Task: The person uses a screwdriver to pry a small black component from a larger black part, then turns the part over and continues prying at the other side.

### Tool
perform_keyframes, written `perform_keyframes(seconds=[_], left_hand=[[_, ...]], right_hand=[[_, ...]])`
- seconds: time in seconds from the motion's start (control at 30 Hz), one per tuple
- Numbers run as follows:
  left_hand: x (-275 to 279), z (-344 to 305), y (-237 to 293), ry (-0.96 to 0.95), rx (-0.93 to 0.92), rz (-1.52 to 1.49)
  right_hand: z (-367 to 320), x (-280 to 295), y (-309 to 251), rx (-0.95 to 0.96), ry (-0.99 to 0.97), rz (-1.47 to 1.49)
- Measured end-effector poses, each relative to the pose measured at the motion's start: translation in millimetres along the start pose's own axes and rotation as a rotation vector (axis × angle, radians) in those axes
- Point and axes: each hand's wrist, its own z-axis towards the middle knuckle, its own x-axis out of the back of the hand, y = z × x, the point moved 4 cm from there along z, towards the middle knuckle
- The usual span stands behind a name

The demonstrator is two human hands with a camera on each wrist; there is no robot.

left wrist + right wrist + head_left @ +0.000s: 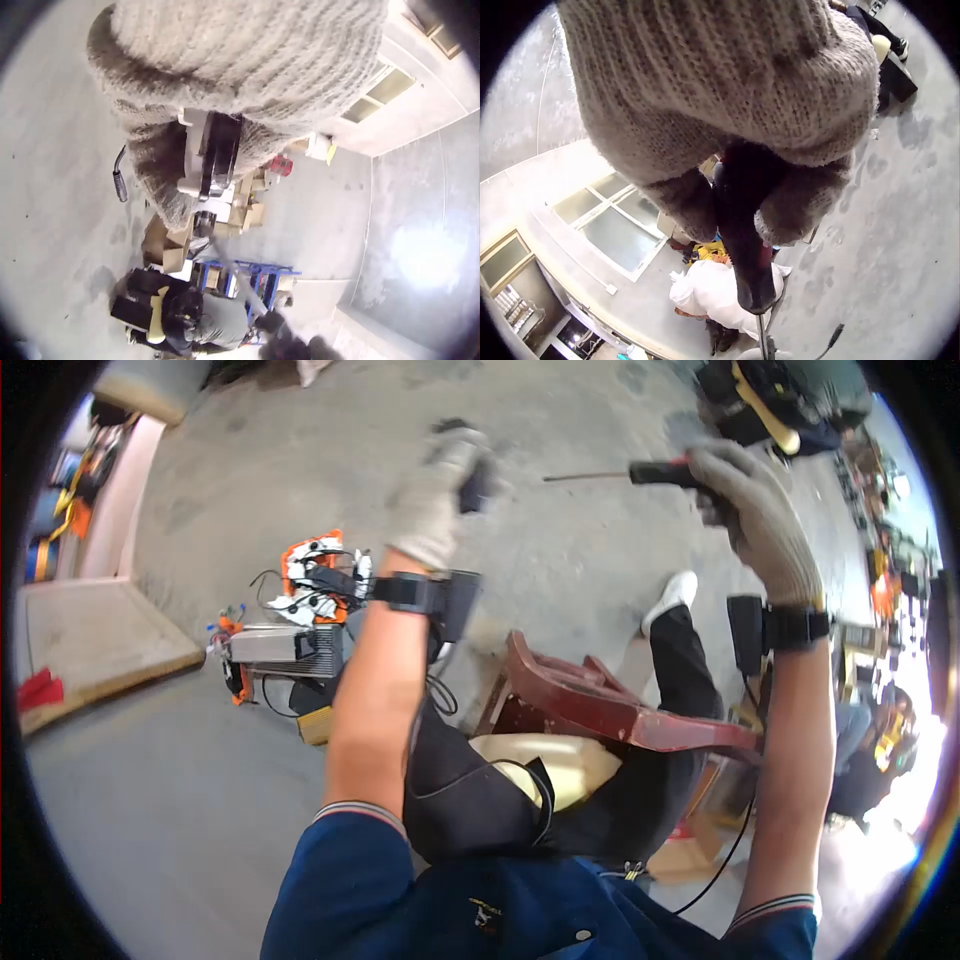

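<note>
In the head view, my gloved right hand (755, 510) grips a screwdriver by its black and red handle (660, 474); the thin shaft points left toward my other hand. The right wrist view shows the fingers curled round the dark screwdriver handle (742, 225), with the metal shaft running down out of frame. My gloved left hand (437, 500) is blurred, raised over the floor, apart from the screwdriver tip. Up close in the left wrist view, its fingers hold a small black and white part (214, 154), partly hidden by the glove.
Orange and white device pieces (315, 575) with cables lie on the floor, beside a finned metal block (320, 650). A red-brown wooden stool (640, 722) stands by my legs. A wood-edged platform (110, 630) is at left, and a black bundle (740, 400) at far right.
</note>
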Motion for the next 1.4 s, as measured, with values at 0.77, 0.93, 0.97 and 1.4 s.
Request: perform_keyframes(seconds=[0.77,0.93,0.97,1.4], left_hand=[[57,-6,42,0.225,0.117,0.126],[41,-5,53,0.317,-0.136,-0.17],[38,-7,57,0.35,-0.148,-0.168],[37,-15,65,0.454,-0.371,-0.151]], right_hand=[[12,82,-37,0.038,-0.006,-0.132],[60,59,-103,0.029,-0.21,-0.23],[75,43,-96,0.012,-0.28,-0.259],[152,-258,144,-0.081,-1.088,-0.437]])
